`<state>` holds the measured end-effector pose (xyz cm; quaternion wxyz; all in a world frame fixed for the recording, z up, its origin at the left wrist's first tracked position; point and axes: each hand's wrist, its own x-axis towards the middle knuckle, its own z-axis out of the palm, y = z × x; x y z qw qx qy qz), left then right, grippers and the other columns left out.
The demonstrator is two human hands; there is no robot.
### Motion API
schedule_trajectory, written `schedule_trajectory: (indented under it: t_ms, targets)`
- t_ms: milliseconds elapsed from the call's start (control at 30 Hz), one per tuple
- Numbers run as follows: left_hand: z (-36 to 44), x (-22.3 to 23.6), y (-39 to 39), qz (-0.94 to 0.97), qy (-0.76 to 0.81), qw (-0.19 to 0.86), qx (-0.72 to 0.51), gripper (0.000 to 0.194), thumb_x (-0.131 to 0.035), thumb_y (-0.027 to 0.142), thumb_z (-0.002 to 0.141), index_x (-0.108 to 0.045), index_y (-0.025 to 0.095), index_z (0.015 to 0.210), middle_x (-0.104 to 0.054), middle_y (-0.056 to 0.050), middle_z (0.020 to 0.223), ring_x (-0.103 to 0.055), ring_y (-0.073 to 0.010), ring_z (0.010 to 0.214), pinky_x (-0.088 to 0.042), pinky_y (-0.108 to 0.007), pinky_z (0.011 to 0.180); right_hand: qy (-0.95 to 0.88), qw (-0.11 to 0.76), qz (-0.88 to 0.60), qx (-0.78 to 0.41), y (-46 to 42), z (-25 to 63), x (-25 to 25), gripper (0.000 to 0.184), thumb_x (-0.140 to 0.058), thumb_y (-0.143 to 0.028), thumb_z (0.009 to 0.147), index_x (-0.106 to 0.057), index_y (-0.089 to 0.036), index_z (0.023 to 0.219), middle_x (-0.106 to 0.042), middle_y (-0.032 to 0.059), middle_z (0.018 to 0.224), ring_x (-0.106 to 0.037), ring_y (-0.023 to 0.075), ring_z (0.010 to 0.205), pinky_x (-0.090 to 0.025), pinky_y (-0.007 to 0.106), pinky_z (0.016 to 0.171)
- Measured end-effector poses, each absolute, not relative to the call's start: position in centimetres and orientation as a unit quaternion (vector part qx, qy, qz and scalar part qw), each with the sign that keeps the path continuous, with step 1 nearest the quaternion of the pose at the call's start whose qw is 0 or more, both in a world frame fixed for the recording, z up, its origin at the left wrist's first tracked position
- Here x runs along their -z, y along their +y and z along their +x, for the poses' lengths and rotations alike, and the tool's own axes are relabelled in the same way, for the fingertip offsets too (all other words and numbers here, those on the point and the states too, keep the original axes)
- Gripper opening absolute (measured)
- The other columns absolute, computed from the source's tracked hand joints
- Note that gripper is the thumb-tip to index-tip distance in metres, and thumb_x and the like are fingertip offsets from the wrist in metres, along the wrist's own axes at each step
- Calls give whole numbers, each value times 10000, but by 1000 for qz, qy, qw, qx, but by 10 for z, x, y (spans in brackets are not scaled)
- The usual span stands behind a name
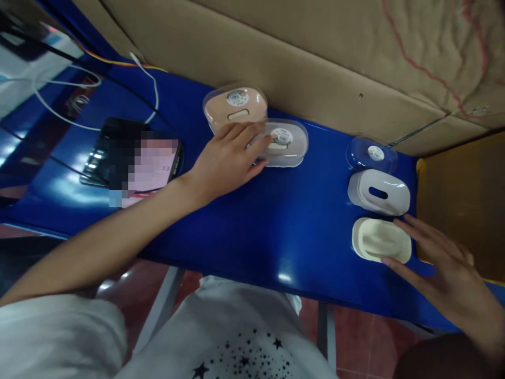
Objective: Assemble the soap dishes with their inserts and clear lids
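On the table (252,226), clear box (294,150) is covered partly by left hand (229,158); grip cannot be told. Cream tray (360,239) is bracketed by spread right hand (445,268). Arranging seems underway; for lifting, closure is needed.

A single camera, worn on the person's head, gives the view, facing forward and steeply down. The white star-printed shirt (232,321) is seen from above at the bottom middle, and red floor tiles (355,337) show below the near edge of the blue tabletop (284,221). Beyond the tabletop, brown cardboard (284,58) bounds the upper part. The table's near edge slants down toward the right, so the view looks rolled. It is close and wide enough to take in the left hand (226,160) near the middle and the right hand (450,268) at lower right.
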<state>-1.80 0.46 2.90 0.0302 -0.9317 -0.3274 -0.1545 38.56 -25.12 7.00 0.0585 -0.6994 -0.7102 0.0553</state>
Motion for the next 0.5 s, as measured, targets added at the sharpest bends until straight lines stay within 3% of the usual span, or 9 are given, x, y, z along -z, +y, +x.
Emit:
schedule_trajectory:
  t_ms: [133, 267, 500]
  targets:
    - [-5, -30, -9, -928, -326, 33, 178, 485, -589, 262, 1093, -522, 146, 1559, -490, -224, 1660, -469, -409, 1567, -377, -644, 1280, -723, 47, -685, -78, -262, 383, -52, 602, -541, -657, 1056, -460, -464, 1620, -619, 95, 1604, -653, 463, 1380, -499, 734, 1086]
    - [7, -29, -43, -956, -229, -11, 184, 507, -638, 273, 1074, -544, 176, 1563, -544, -215, 1624, -541, -378, 1514, -404, -614, 1275, -746, 52, -659, -80, -251, 360, -40, 558, -584, -534, 1078, -479, -410, 1611, -564, 102, 1647, -629, 422, 1425, -543, 617, 1065]
    - [13, -22, -73, -970, -143, -58, 187, 619, -616, 523, 1095, -523, 149, 1580, -530, -243, 1638, -572, -372, 1479, -370, -621, 1289, -797, 45, -598, -74, -203, 285, -39, 627, -626, -491, 1077, -456, -289, 1645, -551, 172, 1645, -588, 424, 1451, -524, 643, 1101]
